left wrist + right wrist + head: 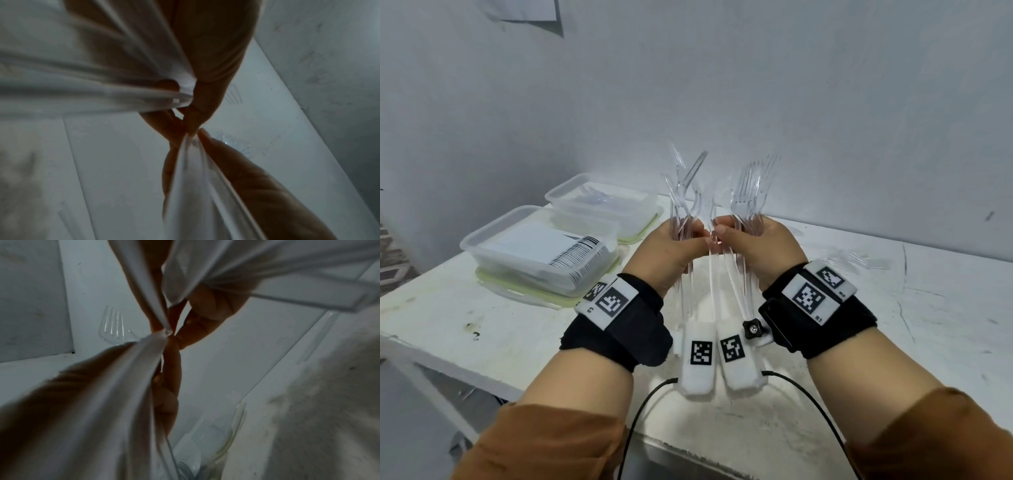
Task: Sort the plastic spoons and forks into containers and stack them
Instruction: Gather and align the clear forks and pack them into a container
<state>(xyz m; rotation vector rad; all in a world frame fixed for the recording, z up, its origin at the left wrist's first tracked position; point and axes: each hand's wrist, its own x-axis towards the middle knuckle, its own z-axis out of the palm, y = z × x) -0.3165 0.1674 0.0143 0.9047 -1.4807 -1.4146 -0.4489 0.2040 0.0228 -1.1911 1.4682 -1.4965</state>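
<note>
My left hand grips a messy bunch of forks; my right hand clutches a neat fork stack.

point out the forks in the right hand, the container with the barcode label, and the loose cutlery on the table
forks in the right hand [748, 192], head view, on the tines.
container with the barcode label [493, 245], head view, on its near left wall.
loose cutlery on the table [859, 260], head view, on the clear pieces.
</note>
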